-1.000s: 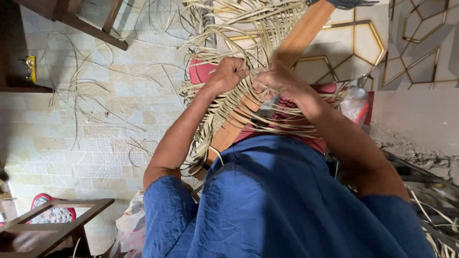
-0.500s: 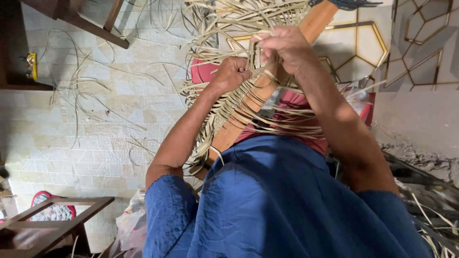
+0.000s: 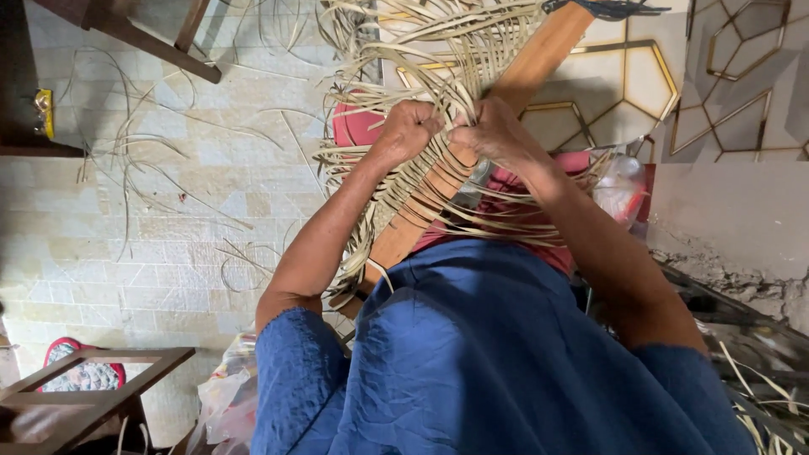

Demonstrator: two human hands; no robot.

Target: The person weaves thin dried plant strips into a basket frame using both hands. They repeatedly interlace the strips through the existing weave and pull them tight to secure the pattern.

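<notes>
Here, as I see it from the head camera:
Left hand: my left hand (image 3: 410,128) is curled into a fist, pinching pale strips (image 3: 447,76) of the weave.
Right hand: my right hand (image 3: 497,135) is closed too, fingers pressed together on strips just beside the left; the two hands nearly touch.
Weave: the half-woven mat (image 3: 404,198) of flat cane strips lies across a plank, loose ends fanning out above and to both sides.
Plank: the wooden plank (image 3: 539,59) runs on a slant from my lap up to the top right, under the weave.
Lap: blue cloth (image 3: 472,354) covers it; red cloth (image 3: 358,126) shows beneath the strips.
Floor: pale tiles (image 3: 126,236) with stray strips scattered on them.
Edges: a wooden frame (image 3: 93,379) at lower left, a plastic bag (image 3: 619,181) near my right forearm.
</notes>
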